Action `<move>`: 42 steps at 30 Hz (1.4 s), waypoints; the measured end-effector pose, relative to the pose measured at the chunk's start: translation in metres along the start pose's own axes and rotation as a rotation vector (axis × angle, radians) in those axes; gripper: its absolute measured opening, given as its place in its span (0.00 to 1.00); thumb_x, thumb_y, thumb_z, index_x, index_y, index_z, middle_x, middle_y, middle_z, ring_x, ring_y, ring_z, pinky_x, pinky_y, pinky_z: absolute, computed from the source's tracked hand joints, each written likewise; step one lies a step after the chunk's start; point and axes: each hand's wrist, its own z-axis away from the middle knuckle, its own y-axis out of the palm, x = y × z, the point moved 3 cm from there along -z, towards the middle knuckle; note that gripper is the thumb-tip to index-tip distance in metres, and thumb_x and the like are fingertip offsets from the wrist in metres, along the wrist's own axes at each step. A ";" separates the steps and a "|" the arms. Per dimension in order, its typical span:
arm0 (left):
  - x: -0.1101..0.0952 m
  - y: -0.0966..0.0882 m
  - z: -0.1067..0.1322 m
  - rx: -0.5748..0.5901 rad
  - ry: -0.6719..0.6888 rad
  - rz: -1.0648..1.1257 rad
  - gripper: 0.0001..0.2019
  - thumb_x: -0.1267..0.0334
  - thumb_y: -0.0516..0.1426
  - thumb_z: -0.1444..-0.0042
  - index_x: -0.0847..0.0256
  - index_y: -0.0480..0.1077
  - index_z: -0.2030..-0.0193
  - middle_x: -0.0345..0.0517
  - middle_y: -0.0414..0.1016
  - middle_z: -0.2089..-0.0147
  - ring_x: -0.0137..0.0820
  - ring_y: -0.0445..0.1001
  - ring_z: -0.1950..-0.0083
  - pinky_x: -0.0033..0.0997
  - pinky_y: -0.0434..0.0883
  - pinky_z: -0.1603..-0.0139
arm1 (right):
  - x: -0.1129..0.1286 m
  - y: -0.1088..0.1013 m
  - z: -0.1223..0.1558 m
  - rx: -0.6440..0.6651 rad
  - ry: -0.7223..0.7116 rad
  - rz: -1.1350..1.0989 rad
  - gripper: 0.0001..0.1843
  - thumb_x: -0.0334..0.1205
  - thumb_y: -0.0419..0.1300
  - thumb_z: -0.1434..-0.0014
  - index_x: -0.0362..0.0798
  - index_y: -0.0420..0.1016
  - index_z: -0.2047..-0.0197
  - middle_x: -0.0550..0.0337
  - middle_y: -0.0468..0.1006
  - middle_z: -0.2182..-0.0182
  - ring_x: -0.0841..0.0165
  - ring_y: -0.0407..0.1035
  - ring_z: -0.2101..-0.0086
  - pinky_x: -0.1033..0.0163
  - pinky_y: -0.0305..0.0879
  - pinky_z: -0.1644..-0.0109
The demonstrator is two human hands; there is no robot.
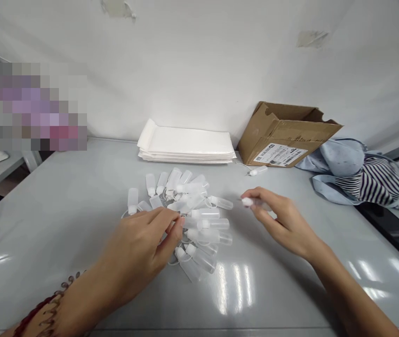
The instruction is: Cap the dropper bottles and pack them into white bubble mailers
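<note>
Several small clear squeeze bottles (204, 214) with white needle-tip caps and thin looped straps lie in a loose pile on the grey table. My left hand (138, 241) is over the pile's near left side, thumb and fingertips pinched together; what they hold, if anything, is hidden. To the right of the pile, my right hand (285, 220) grips a needle-tip bottle (247, 202) between thumb and fingers. Its white cap and thin tip point left, and the fingers cover most of its body. Another such bottle (258, 171) lies apart, in front of the cardboard box.
White padded envelopes (192, 140) are stacked against the wall. An open cardboard box (279, 135) with a label leans at the back right. A light-blue and striped cloth bag (364, 175) lies on the right, beside a dark flat object (392, 234).
</note>
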 end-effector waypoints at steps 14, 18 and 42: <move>-0.025 0.004 0.006 0.297 0.154 0.334 0.17 0.63 0.54 0.38 0.56 0.60 0.43 0.35 0.77 0.65 0.27 0.76 0.67 0.23 0.70 0.67 | 0.040 0.022 0.015 0.386 -0.062 -0.957 0.06 0.38 0.55 0.40 0.48 0.69 0.68 0.62 0.69 0.74 0.70 0.62 0.72 0.63 0.60 0.68; -0.029 0.002 0.007 0.377 0.171 0.391 0.07 0.67 0.53 0.39 0.55 0.66 0.55 0.33 0.76 0.67 0.26 0.74 0.70 0.22 0.68 0.70 | 0.047 0.022 0.018 0.465 -0.114 -1.041 0.05 0.38 0.56 0.38 0.47 0.70 0.64 0.59 0.74 0.69 0.67 0.68 0.66 0.59 0.64 0.61; -0.014 0.008 0.007 0.185 -0.047 0.493 0.04 0.67 0.51 0.36 0.54 0.65 0.57 0.31 0.71 0.69 0.21 0.69 0.72 0.19 0.64 0.71 | 0.045 0.032 0.019 0.433 0.129 -0.737 0.08 0.45 0.50 0.33 0.53 0.65 0.54 0.69 0.62 0.76 0.73 0.57 0.74 0.68 0.54 0.69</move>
